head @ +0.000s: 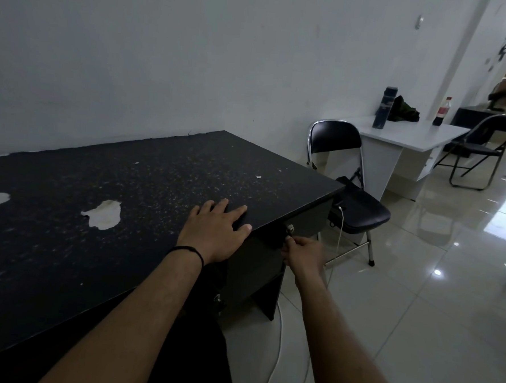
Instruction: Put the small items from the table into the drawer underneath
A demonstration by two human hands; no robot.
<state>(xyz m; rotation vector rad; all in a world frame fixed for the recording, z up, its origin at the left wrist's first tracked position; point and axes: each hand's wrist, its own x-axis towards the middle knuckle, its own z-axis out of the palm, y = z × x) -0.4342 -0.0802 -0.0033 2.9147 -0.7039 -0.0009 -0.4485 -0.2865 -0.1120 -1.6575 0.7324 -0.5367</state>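
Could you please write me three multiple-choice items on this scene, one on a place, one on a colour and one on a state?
1. Where does the left hand rest?
A. flat on the black table top near its front edge
B. on the folding chair
C. on the floor

2. What colour is the cable hanging below the table?
A. red
B. white
C. green

3. How does the right hand stand?
A. open and flat on the wall
B. holding a bottle
C. fingers closed at the drawer front, just below its lock

Answers: 1 A, the palm lies on the dark top by the edge. 2 B, the cord shows white against the tiles. 3 C, the fingertips pinch at the drawer front under the lock; what they grip is hidden.
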